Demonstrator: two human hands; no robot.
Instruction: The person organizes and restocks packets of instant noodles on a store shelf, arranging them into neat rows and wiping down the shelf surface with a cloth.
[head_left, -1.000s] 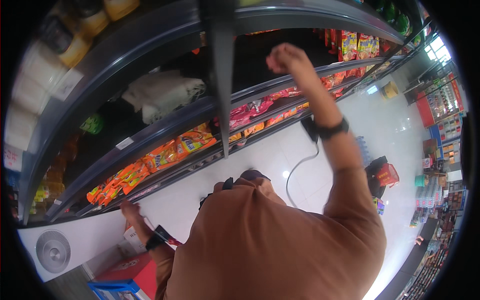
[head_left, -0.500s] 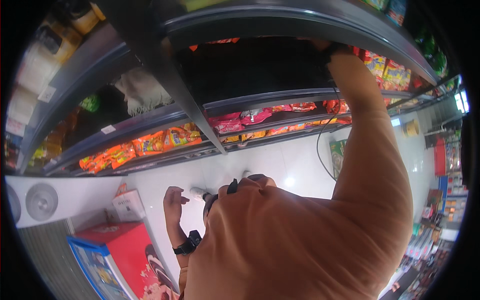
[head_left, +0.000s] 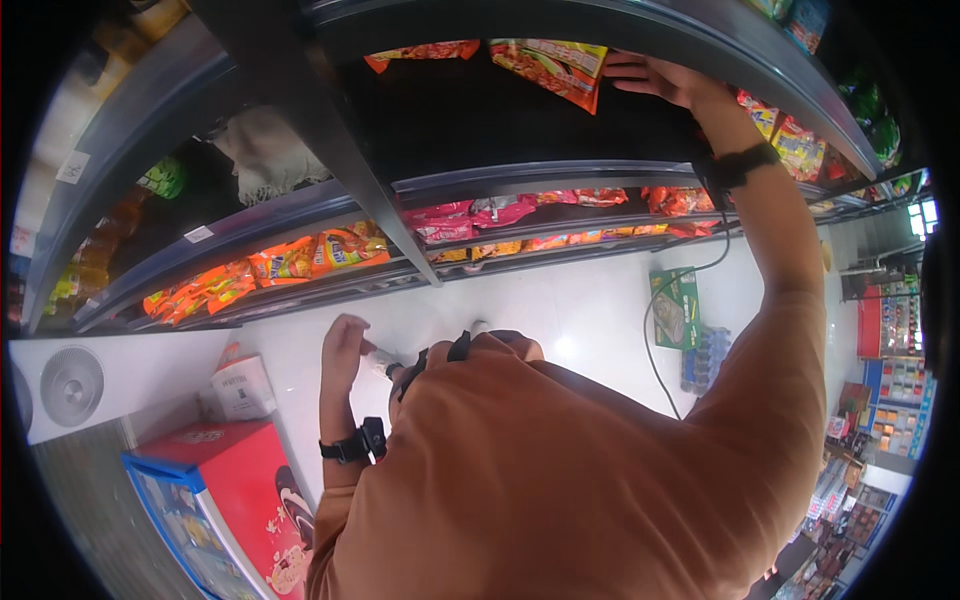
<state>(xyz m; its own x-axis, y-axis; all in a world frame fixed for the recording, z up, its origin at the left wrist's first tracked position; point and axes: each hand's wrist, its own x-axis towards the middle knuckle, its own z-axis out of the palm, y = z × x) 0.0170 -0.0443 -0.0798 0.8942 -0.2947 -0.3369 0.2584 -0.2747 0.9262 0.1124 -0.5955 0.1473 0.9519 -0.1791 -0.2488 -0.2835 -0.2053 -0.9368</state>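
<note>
On the top shelf (head_left: 560,30), the right hand (head_left: 655,78) lies flat beside a hanging snack packet (head_left: 550,65), its fingers (head_left: 625,65) stretched out and close together, the tips touching or nearly touching the packet's right edge; the fisheye bend makes it hard to say whether they truly grip it. The packet, yellow and red, sits tilted at the shelf front, just right of an orange packet (head_left: 425,52). The left hand (head_left: 345,345) hangs low near the waist, fingers loosely curled and holding nothing, above a white box (head_left: 240,385) and a red chest (head_left: 235,480) on the floor. To do this step well, I judge that the hand should settle the packet squarely: press the flat fingers along its edge, slide it back until it lines up with its neighbour, and keep the face turned outward. The reach is long and overhead, so a steady stance matters, and the free hand could brace on the lower shelf (head_left: 560,180) rather than dangle. The cable trailing from the wrist band (head_left: 735,165) hangs close to the packets on the shelves below; keeping the arm clear of them would avoid dragging stock off. A light touch suits the thin, crinkly wrapper, which would likely crush under a hard pinch.
</note>
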